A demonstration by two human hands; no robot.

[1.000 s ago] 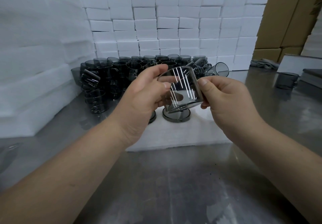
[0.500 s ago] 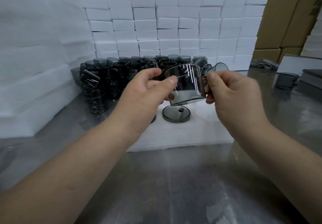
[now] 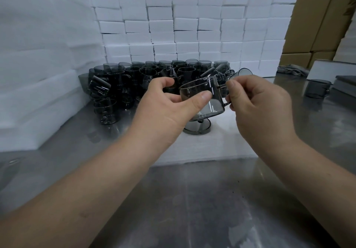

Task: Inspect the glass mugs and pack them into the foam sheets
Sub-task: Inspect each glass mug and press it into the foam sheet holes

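The steel bench (image 3: pixel 192 209) carried all stock. A wall of white foam blocks (image 3: pixel 192 26) ran along its far edge, and a tall stack of foam sheets (image 3: pixel 38 74) filled the left side, presumably staged there as packing supply within reach. One foam sheet (image 3: pixel 221 147) lay flat at the middle of the bench, judged to be the sheet being filled. A crowd of grey glass mugs (image 3: pixel 125 81), some upright and some tipped, stood between that sheet and the block wall, awaiting inspection; a lone mug (image 3: pixel 316 89) sat apart near the right edge.

The left hand (image 3: pixel 165 105) gripped the held mug (image 3: pixel 213 109) by its body, thumb on the near wall. The right hand (image 3: pixel 258 109) pinched its handle. The mug was held above the flat sheet, tilted with its mouth to the upper left, evidently to catch light across the glass for flaws. A round dark glass piece (image 3: pixel 198 130) rested on the sheet directly beneath; whether it was a base or a lid could not be told.
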